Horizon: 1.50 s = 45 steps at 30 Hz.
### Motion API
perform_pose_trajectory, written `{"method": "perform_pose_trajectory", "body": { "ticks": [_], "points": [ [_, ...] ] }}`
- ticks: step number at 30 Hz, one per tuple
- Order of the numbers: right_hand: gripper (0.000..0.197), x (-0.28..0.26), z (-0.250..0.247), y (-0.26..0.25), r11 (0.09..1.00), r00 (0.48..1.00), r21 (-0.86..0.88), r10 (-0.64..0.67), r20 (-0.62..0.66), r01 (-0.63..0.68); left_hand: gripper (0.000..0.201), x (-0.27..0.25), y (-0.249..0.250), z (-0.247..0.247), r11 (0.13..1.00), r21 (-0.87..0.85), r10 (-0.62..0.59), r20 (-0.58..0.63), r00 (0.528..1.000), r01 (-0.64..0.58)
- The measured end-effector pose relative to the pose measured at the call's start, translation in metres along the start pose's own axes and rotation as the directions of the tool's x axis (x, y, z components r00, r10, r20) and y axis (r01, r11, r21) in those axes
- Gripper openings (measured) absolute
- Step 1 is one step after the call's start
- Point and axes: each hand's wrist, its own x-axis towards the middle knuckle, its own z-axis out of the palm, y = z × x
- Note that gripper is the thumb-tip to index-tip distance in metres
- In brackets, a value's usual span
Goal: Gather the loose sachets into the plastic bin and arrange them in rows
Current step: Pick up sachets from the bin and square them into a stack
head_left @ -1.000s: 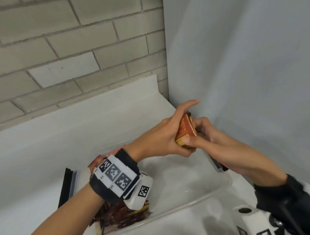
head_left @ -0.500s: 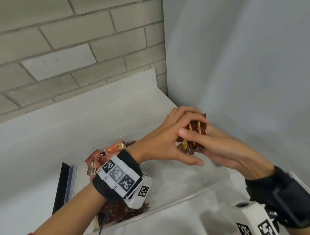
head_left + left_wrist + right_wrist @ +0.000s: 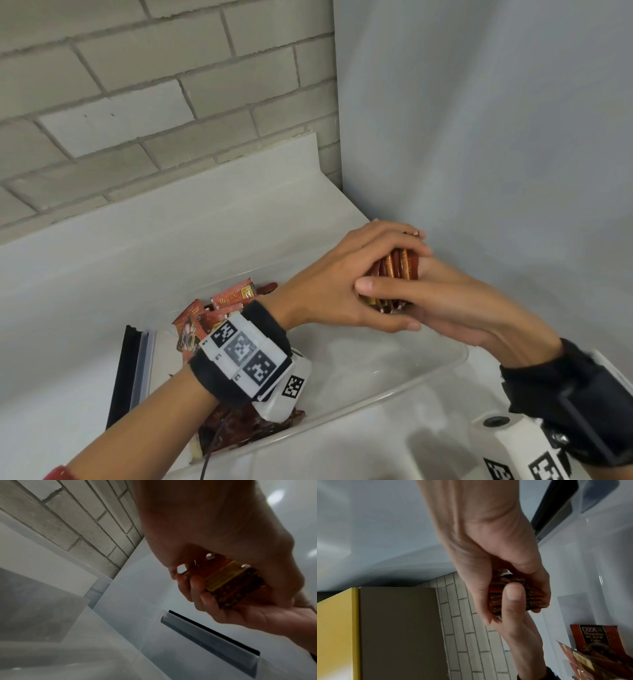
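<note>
While both hands work above it, the clear plastic bin [image 3: 442, 368] stands on the white counter [image 3: 102, 274] in the corner between the brick wall [image 3: 137, 85] and the grey wall [image 3: 479, 120]. At the left end of the bin lies a black-edged lid [image 3: 125, 373], just beside its rim. Inside the bin, at the same left end, the loose sachets [image 3: 219, 308] lie in a disordered red and brown pile; some stand up against the far wall of the bin, others lie flat under the left wrist. The middle and the right part of the bin floor show no sachet in the head view.

Above the right end of the bin, the left hand [image 3: 329, 287] curls its fingers over the top of a bundle of sachets [image 3: 399, 270], and the right hand [image 3: 455, 308] grips the same bundle from below and from the side, with its thumb across the front. The bundle is packed edge to edge and does not touch the bin.

Compared with one second ago, the left index finger, which pointed straight up, is now bent down over the bundle, and the sachets show their thin edges, not one flat face. The pile in the bin keeps its place.
</note>
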Motion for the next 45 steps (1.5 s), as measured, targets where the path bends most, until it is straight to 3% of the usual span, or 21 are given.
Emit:
{"method": "perform_pose_trajectory", "body": {
  "ticks": [5, 9, 11, 16, 19, 22, 25, 29, 31, 34, 39, 43, 45],
  "points": [
    [0.055, 0.002, 0.001, 0.003, 0.997, 0.999, -0.081, 0.011, -0.032, -0.014, 0.066, 0.0, 0.004, 0.0, 0.992, -0.118, -0.056, -0.055, 0.997, 0.049],
    [0.033, -0.001, 0.001, 0.002, 0.997, 0.999, -0.076, 0.004, -0.037, -0.007, 0.077, 0.001, 0.001, 0.004, 0.995, -0.086, 0.042, 0.016, 0.999, -0.04],
    [0.021, -0.002, 0.0, 0.003, 0.999, 0.999, -0.047, -0.01, -0.038, 0.008, 0.077, 0.001, -0.001, 0.005, 0.999, -0.042, 0.035, 0.067, 0.997, -0.033],
    [0.019, -0.001, 0.002, 0.005, 0.997, 0.998, -0.078, -0.033, -0.057, 0.028, 0.059, 0.002, -0.002, 0.0, 0.999, 0.019, 0.036, 0.036, 0.999, -0.037],
    [0.021, -0.001, -0.001, 0.005, 0.999, 0.998, 0.013, -0.036, -0.045, 0.036, 0.06, 0.003, -0.001, -0.001, 0.999, 0.027, 0.028, 0.027, 0.999, -0.029],
    [0.013, 0.001, -0.003, 0.005, 0.998, 0.996, 0.055, -0.038, -0.078, 0.042, 0.077, 0.006, -0.001, -0.003, 0.998, 0.058, 0.012, 0.069, 0.998, -0.016],
    [0.028, 0.004, -0.005, 0.006, 0.991, 0.994, 0.132, -0.017, -0.105, 0.031, 0.113, 0.006, -0.001, -0.005, 0.997, -0.034, -0.066, 0.137, 0.988, 0.071],
    [0.025, 0.006, -0.01, 0.007, 0.976, 0.992, 0.218, 0.008, -0.123, 0.019, 0.13, 0.002, -0.004, -0.01, 0.979, -0.127, -0.138, 0.182, 0.974, 0.162],
    [0.031, 0.005, -0.012, 0.008, 0.975, 0.991, 0.221, 0.02, -0.13, 0.009, 0.124, -0.001, -0.005, -0.017, 0.961, -0.176, -0.187, 0.151, 0.971, 0.213],
    [0.039, 0.003, -0.014, 0.007, 0.975, 0.99, 0.223, 0.016, -0.141, 0.016, 0.098, -0.005, -0.009, -0.031, 0.944, -0.178, -0.269, 0.07, 0.961, 0.278],
    [0.03, 0.002, -0.014, 0.004, 0.97, 0.992, 0.238, -0.02, -0.122, 0.049, 0.051, -0.011, -0.007, -0.046, 0.857, -0.324, -0.4, 0.073, 0.913, 0.401],
    [0.039, 0.003, -0.013, 0.005, 0.966, 0.994, 0.252, -0.029, -0.108, 0.055, 0.03, -0.011, -0.003, -0.048, 0.823, -0.425, -0.411, 0.011, 0.911, 0.376],
    [0.058, 0.005, -0.015, 0.007, 0.954, 0.994, 0.299, 0.008, -0.11, 0.025, 0.023, -0.011, -0.002, -0.05, 0.824, -0.46, -0.396, -0.05, 0.917, 0.331]
  ]
}}
